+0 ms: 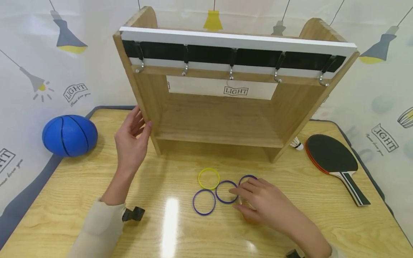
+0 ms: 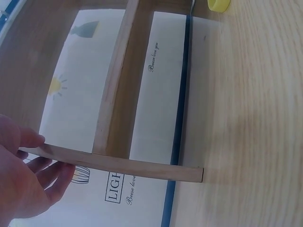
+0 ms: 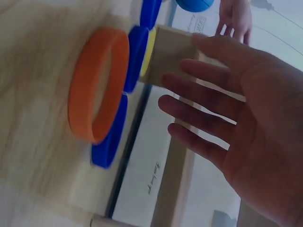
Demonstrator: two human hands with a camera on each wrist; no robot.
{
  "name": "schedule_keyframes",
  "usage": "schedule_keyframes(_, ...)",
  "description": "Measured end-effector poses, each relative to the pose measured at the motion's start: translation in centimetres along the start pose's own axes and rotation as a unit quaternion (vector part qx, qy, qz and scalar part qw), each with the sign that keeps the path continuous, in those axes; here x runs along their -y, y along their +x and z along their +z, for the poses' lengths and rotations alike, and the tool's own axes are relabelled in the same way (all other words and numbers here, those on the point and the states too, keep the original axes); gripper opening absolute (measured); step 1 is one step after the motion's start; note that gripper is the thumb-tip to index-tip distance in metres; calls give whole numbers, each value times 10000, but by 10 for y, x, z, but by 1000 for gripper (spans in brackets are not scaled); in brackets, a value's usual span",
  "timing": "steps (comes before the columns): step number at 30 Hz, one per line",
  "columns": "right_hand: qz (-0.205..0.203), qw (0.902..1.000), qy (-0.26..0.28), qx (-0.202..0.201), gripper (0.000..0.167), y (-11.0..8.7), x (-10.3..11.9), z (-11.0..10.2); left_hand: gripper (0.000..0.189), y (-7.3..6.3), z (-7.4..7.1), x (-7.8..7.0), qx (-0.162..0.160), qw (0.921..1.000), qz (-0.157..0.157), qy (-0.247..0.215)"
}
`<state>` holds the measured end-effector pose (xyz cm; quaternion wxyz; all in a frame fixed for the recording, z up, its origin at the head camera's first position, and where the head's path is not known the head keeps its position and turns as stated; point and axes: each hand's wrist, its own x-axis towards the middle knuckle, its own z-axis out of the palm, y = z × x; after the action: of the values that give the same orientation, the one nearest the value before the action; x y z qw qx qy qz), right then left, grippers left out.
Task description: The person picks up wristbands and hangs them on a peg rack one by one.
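Observation:
My left hand grips the left side panel of a wooden rack; in the left wrist view the thumb and fingers lie on either side of the panel's edge. Several metal hooks line the rack's top board. Over the table my right hand hovers with fingers apart, holding nothing. Below it lies an orange silicone wristband, largely hidden in the head view. Beside that lie a yellow wristband and three blue wristbands, one partly covered by the right hand.
A blue ball sits at the table's left. On the right lie a table tennis paddle and a shuttlecock, partly behind the rack's right panel. A patterned wall covering rises behind the table.

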<state>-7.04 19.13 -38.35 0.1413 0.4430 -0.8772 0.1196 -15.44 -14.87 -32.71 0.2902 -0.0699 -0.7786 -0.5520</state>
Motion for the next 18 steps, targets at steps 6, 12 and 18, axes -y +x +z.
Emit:
schedule_keyframes(6,-129,9994,-23,323,14,8,1,15,47,0,0,0,27,10000,-17,-8)
schedule_keyframes(12,59,9971,-295,695,14,11,2,21,47,-1,0,0,10,10000,-64,12)
schedule_keyframes(18,119,9964,-373,751,15,11,1,25,46,0,0,-1,-46,9999,-116,58)
